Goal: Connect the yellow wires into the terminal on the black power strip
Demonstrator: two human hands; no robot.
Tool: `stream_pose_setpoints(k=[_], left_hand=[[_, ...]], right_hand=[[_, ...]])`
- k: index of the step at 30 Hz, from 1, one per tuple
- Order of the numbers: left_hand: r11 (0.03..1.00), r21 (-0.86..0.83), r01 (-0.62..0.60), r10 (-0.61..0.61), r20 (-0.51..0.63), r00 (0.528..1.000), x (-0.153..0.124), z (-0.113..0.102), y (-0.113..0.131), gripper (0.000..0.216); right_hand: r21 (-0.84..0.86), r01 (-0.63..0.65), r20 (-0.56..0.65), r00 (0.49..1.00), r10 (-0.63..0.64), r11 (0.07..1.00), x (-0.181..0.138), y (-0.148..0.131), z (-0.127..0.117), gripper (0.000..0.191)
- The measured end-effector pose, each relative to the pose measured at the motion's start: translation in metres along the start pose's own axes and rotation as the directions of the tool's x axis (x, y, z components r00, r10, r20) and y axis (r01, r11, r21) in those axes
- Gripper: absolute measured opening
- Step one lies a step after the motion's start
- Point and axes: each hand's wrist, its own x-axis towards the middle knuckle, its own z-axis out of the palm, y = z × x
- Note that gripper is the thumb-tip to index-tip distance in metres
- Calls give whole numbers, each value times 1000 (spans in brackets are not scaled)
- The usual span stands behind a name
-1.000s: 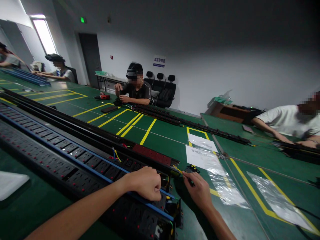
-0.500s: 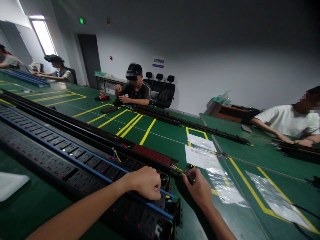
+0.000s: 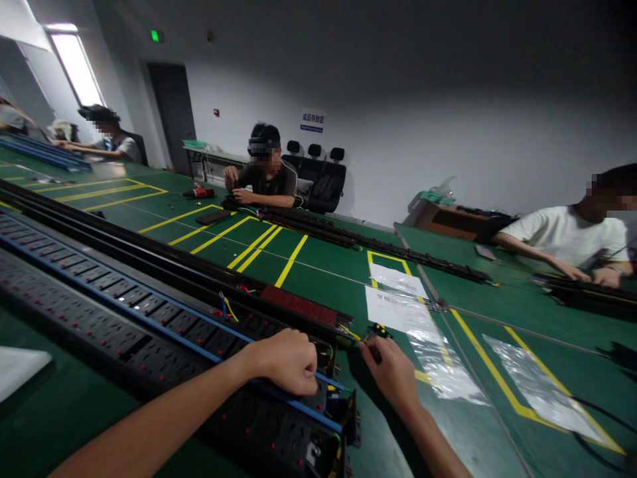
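My left hand (image 3: 288,362) is closed in a fist over the ends of the long black socket strips, resting on the blue-edged strip (image 3: 206,355). Whatever its fingers hold, if anything, is hidden. To its right, my right hand (image 3: 393,372) is closed, thumb and fingertips together, on a small black end piece (image 3: 377,330) with yellow spots. A yellow wire (image 3: 351,332) runs from the end of the strip with the dark red section (image 3: 298,305) to those fingertips. Bare wires show at the near strip's open end (image 3: 343,405).
Plastic-covered paper sheets (image 3: 393,309) lie beyond my right hand on the green table (image 3: 343,262). Loose coloured wires (image 3: 227,307) stick up between the strips. A white object (image 3: 22,372) sits at the left edge. Across the table, several people work on other strips (image 3: 318,226); a red drill (image 3: 199,192) lies there.
My right hand's fingers have turned over the black end piece, which now shows behind them rather than between thumb and fingers. My left fist stays in place. The view has shifted slightly.
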Motion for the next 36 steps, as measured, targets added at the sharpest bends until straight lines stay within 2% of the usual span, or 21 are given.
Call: stream_pose_setpoints(k=[4, 12, 20, 31, 36], left_hand=[[1000, -27, -5, 5, -11, 1000, 0, -1, 1, 17], [997, -78, 4, -4, 7, 1000, -2, -9, 5, 25], [998, -63, -3, 4, 10, 1000, 1, -5, 2, 22], [996, -84, 9, -10, -4, 1000, 2, -5, 3, 24], [995, -92, -24, 20, -49, 999, 2, -2, 0, 25]], right_hand=[[-35, -10, -4, 1000, 10, 999, 1, 0, 0, 44], [-16, 98, -12, 995, -99, 995, 3, -1, -3, 38], [-15, 51, -2, 999, -51, 999, 6, -4, -2, 32], [17, 83, -26, 996, -83, 996, 6, -1, -2, 36], [7, 61, -28, 998, -61, 998, 7, -2, -1, 35]])
